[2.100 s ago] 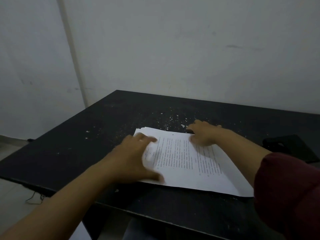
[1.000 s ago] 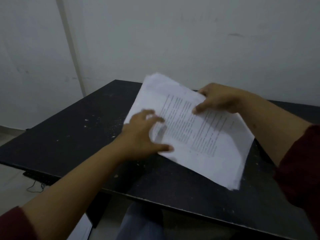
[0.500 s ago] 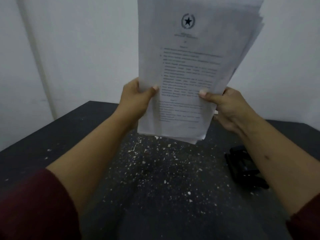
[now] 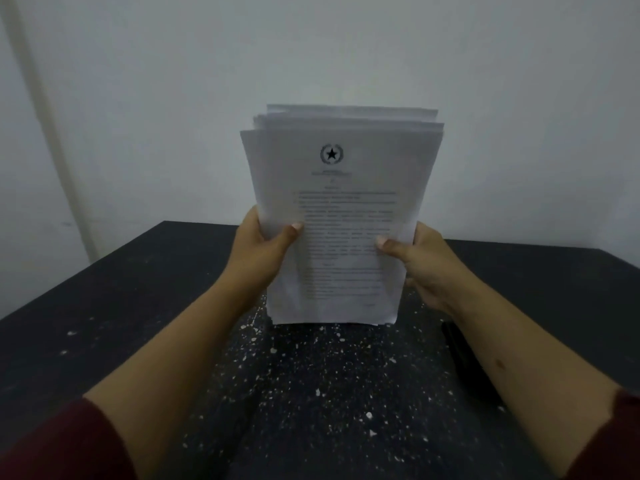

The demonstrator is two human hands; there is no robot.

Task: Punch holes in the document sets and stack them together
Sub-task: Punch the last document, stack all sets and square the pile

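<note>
A thick stack of white printed documents (image 4: 341, 216) stands upright on its bottom edge on the black table (image 4: 121, 306). The front page shows a star emblem and lines of text. The sheets' top edges are uneven. My left hand (image 4: 263, 251) grips the stack's left side, thumb on the front page. My right hand (image 4: 419, 265) grips the right side the same way. A black hole punch (image 4: 467, 362) lies on the table to the right, partly hidden behind my right forearm.
Small white paper bits are scattered over the table in front of the stack. A pale wall rises close behind the table's far edge. The table's left edge runs diagonally at the left.
The stack was lifted off the table, turned upright, and has now come down so its bottom edge rests on the table. Both hands keep their grip on its sides.
</note>
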